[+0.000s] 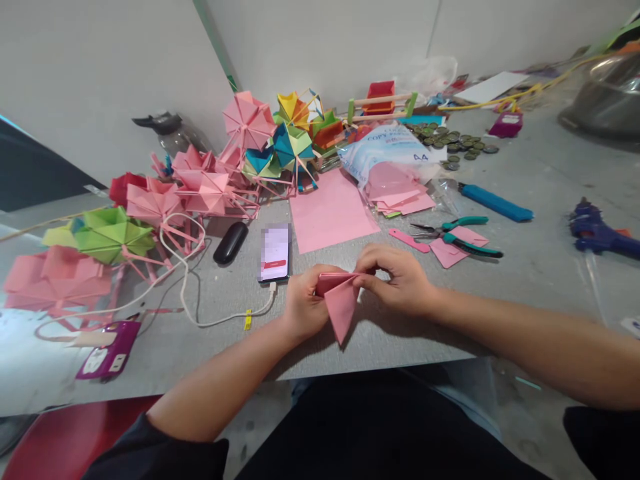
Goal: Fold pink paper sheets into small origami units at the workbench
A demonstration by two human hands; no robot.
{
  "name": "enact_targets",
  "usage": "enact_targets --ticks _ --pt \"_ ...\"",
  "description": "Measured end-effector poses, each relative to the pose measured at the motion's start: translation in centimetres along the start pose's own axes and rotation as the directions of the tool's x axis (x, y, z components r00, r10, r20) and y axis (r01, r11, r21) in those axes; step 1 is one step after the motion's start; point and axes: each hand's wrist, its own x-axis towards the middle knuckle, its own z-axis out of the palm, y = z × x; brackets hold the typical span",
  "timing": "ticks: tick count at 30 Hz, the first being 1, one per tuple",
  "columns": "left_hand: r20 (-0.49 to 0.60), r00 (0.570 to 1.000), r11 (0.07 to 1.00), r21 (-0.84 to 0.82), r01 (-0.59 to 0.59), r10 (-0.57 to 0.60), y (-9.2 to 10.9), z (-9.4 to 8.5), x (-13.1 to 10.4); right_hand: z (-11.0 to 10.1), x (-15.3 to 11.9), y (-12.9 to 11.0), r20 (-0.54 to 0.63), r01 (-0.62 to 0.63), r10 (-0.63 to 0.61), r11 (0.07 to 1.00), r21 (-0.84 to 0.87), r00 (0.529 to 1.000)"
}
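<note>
A folded pink paper (341,308) is held between both hands near the table's front edge, one pointed flap hanging down toward me. My left hand (309,303) grips its left side, thumb and fingers closed around it. The thumb and index finger of my right hand (397,280) pinch its upper right corner. Just beyond the hands lies a flat pink sheet (330,210). A phone (275,252) with a white cable plugged in rests left of that sheet. Pliers with teal handles (457,237) lie on small pink pieces, beyond my right hand.
Folded paper umbrellas (200,187) crowd the left and back of the grey table (240,360). A black case (231,243), a paper pack (390,150), a blue cutter (495,202), a glue gun (603,230) and several coins (450,141) also lie there.
</note>
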Motion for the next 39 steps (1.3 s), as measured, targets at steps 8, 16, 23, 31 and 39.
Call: enact_targets --ticks 8,16,23,31,39 --pt "0.065 0.998 0.992 0.123 -0.003 -0.005 -0.1 -0.2 0.4 -0.4 0.3 0.2 -0.111 -0.028 0.025 0.999 -0.030 0.993" --pt "0.110 0.994 0.989 0.144 -0.031 0.015 -0.4 -0.4 0.8 -1.0 0.8 0.1 -0.157 0.001 -0.009 0.999 -0.052 0.988" --pt "0.147 0.989 0.987 0.158 -0.001 -0.023 -0.2 -0.5 1.4 -1.8 1.2 0.4 -0.254 -0.005 -0.013 0.997 -0.072 0.967" --pt "0.204 0.979 0.978 0.208 -0.034 -0.009 -0.9 -0.6 1.5 -3.3 1.9 1.6 -0.291 -0.033 0.010 0.997 -0.075 0.957" --pt "0.209 0.977 0.999 0.039 0.033 -0.040 -0.5 -0.1 1.2 -1.4 1.3 0.9 -0.046 0.008 -0.007 1.000 0.015 0.999"
